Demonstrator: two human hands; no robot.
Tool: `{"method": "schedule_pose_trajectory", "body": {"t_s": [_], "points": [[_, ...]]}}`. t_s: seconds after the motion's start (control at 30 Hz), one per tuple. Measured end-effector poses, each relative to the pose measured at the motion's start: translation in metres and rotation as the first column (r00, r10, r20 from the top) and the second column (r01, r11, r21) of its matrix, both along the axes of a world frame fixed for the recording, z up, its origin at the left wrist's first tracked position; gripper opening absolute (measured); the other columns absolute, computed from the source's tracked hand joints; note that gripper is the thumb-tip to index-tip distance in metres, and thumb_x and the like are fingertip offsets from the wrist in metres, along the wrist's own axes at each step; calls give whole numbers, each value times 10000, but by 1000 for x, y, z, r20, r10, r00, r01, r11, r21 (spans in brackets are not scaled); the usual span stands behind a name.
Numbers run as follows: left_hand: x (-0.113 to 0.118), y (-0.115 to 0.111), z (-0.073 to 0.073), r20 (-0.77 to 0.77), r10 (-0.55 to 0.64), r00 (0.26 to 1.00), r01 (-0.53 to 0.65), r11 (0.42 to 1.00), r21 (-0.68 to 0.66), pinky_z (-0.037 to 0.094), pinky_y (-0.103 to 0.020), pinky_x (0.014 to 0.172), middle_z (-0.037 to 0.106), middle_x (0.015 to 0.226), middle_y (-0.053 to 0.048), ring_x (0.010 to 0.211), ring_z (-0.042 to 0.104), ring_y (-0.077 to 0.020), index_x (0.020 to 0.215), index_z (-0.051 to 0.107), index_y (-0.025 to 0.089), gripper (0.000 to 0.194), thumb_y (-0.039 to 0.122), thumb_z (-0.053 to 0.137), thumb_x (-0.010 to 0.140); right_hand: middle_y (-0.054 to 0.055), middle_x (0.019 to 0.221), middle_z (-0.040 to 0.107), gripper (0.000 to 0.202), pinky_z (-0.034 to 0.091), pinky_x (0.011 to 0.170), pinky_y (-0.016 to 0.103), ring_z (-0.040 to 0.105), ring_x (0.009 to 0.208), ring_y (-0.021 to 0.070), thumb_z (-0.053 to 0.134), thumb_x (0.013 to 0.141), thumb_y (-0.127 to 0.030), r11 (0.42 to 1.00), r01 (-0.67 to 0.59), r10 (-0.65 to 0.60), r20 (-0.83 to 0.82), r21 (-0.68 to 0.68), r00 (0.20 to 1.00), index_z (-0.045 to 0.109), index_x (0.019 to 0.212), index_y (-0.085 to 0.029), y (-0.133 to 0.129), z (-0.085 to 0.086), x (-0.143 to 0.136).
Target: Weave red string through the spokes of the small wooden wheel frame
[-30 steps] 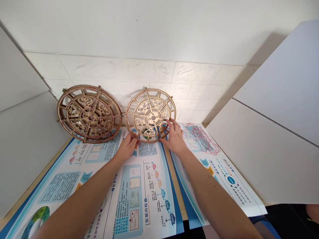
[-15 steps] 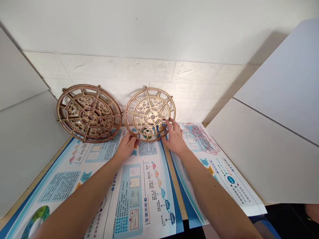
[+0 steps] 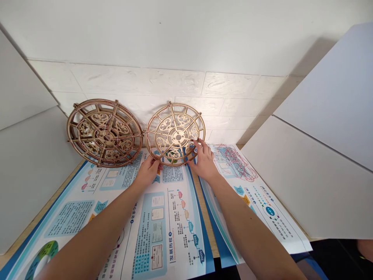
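Observation:
A round, openwork wooden wheel [image 3: 183, 135], with spokes and scroll cut-outs, stands tilted near the wall. Thin reddish wire runs along its rim. At its lower left edge, my left hand [image 3: 148, 171] is closed, thumb and fingers on the rim. My right hand [image 3: 204, 161] grips the lower right rim, its fingertips partly hidden by the wheel. Beside it on the left leans a second, thicker-looking wooden wheel [image 3: 105, 137], or several stacked together, with wire strung over the front. A loose tangle of thin red wire [image 3: 236, 161] lies right of my right hand.
Printed posters [image 3: 157, 233] cover the wooden table [image 3: 204, 210], whose surface shows between them. A white brick-pattern wall [image 3: 230, 85] rises behind the wheels. White panels [image 3: 291, 175] stand at the right, and more panels [image 3: 26, 155] at the left.
Almost nothing differs. Both hands keep their hold on the right wheel, which has shifted very slightly at most.

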State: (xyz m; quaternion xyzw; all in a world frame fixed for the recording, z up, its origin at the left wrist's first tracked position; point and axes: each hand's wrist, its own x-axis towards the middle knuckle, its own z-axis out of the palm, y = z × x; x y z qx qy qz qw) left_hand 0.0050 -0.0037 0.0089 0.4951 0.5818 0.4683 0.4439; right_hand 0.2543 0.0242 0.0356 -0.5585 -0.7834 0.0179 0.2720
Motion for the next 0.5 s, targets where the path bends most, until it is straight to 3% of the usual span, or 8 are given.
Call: {"method": "schedule_pose_trajectory", "body": {"t_s": [0.5], "points": [[3, -2, 7, 52, 10, 999, -10, 1000, -10, 515, -313, 638, 640, 771, -41, 729, 637, -204, 879, 564, 198, 234, 415, 600, 799, 159, 1595, 248, 819, 359, 1083, 604, 281, 1432, 376, 654, 791, -288, 999, 26, -25, 8, -24, 1000, 307, 1529, -209, -1, 2, -2]]}}
